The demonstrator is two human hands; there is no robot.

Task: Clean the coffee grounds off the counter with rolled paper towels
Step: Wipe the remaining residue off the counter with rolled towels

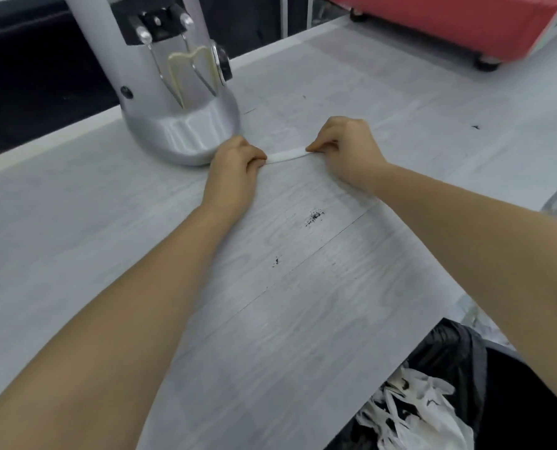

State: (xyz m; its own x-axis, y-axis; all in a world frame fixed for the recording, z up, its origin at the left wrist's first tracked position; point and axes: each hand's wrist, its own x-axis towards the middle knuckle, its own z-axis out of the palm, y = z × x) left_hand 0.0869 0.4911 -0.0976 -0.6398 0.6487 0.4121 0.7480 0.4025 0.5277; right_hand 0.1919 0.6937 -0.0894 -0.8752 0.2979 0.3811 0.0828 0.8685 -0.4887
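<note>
A thin rolled white paper towel (286,156) lies stretched across the pale wood-grain counter (108,228) just in front of the coffee grinder. My left hand (235,164) grips its left end and my right hand (345,144) pinches its right end. Nearer to me, a small patch of dark coffee grounds (314,217) sits on the counter, with a smaller speck of grounds (276,261) below it. Another dark speck (475,127) lies far right.
A silver coffee grinder (176,92) stands at the back left, its base touching my left hand. A red appliance (432,24) sits at the back right. A black-lined bin (432,391) with crumpled white paper stands below the counter's near right edge.
</note>
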